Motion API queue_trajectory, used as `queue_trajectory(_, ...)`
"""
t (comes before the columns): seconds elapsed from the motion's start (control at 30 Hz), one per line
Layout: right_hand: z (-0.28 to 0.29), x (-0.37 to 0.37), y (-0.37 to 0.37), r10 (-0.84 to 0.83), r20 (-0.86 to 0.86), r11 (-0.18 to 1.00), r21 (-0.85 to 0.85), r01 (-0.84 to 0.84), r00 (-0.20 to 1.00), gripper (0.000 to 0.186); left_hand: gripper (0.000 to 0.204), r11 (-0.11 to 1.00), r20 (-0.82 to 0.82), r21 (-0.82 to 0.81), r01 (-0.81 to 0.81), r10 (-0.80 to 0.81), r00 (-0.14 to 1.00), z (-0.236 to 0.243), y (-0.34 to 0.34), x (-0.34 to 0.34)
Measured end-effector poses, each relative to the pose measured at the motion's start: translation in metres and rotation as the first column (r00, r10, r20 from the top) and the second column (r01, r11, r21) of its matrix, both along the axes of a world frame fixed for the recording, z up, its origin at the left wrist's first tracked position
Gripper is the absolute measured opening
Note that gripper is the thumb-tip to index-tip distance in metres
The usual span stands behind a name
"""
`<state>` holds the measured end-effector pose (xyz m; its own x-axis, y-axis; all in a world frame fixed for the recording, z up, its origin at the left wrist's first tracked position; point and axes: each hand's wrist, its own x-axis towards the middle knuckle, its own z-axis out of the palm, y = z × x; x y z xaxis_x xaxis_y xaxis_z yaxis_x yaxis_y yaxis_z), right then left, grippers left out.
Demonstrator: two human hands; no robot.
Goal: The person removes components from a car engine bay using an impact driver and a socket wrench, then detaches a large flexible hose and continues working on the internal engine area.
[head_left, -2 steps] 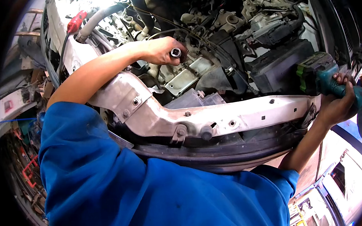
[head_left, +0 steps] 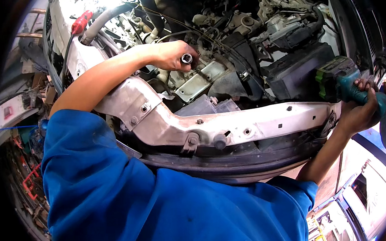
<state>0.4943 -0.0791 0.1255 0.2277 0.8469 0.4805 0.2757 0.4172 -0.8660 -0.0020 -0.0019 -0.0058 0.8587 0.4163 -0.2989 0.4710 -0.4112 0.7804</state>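
Note:
My left hand (head_left: 173, 54) is closed around a metal socket (head_left: 186, 58), its open end facing up out of the fist. This hand is over the engine bay, above a flat metal bracket (head_left: 201, 81). Over at the far right, my right hand (head_left: 361, 111) wraps the handle of a teal cordless power tool (head_left: 349, 83). Its dark battery with a green edge points toward the engine bay, beside a black box (head_left: 300, 72). The tool's working end is partly lost in the dark rim of the picture.
A pale metal crossmember (head_left: 259, 127) with bolts and holes runs across the front of the engine bay. Hoses, cables and the engine (head_left: 244, 24) fill the space behind it. A red-handled clamp (head_left: 81, 22) with a black cable sits at upper left. Shelves of parts (head_left: 28, 174) stand at left.

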Motion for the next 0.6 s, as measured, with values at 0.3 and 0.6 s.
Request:
queue_trajectory(0.3, 0.010, -0.033, 0.009, -0.168, -0.126, 0.986, -0.039, 0.164, 0.978, 0.007, 0.021, 0.998, 0.042, -0.051, 0.021, -0.019, 0.999, -0.006, -0.008, 0.002)
queue_trajectory(0.6, 0.114, -0.079, 0.029, 0.185, 0.921, 0.977, -0.137, -0.161, 0.343, 0.026, 0.018, 0.998, 0.069, -0.063, -0.019, 0.023, 0.997, -0.006, -0.004, 0.000)
